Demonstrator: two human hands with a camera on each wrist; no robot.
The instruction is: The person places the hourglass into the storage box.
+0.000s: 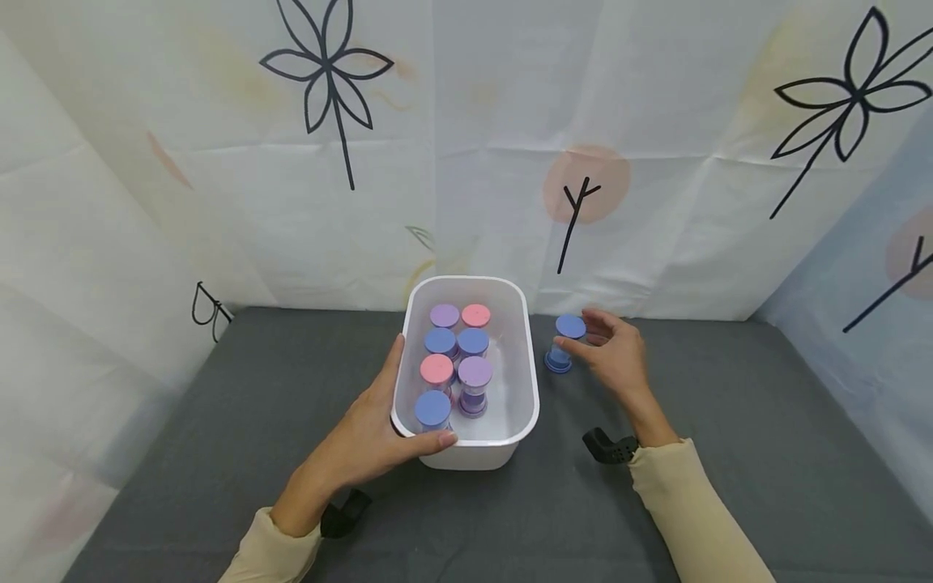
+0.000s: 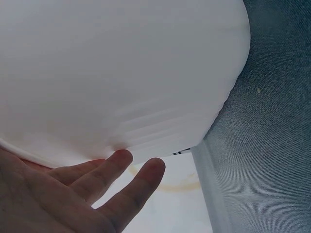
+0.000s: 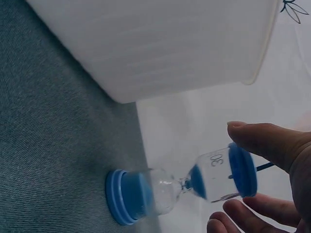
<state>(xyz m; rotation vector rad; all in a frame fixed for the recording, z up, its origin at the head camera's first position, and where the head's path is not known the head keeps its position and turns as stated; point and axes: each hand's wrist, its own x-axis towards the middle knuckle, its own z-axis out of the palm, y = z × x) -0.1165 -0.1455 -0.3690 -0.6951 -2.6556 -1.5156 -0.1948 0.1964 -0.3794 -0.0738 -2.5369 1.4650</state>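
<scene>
Left hand: the left hand [image 1: 379, 433] lies against the near left corner of the white tub [image 1: 519, 380], thumb stretched along the front wall just under the rim, the other fingers [image 2: 104, 170] straight and loosely spread along the outside wall; nothing is pinched, the palm simply rests on the plastic.

Right hand: the right hand [image 1: 615, 356] is at the top cap of the blue sand timer [image 1: 564, 344]; the thumb lies on the cap's edge and the fingers [image 3: 252, 208] curve round below it, a light pinch on the upper end.

Blue sand timer: it stands on the grey tabletop [image 1: 729, 453] just to the right of the tub, close to it; whether the two touch I cannot tell. Its lower cap sits on the cloth. The wrist view shows blue sand in the upper bulb and the figure 30 on the glass.

Tub: white, with rounded corners, on the tabletop in front of the person. Inside stand seven more timers, upright and packed along its left side, with caps in blue, pink and purple.

Surroundings: pale cloth walls [image 1: 219, 162] with black flower drawings close in the tabletop at the back and both sides.
</scene>
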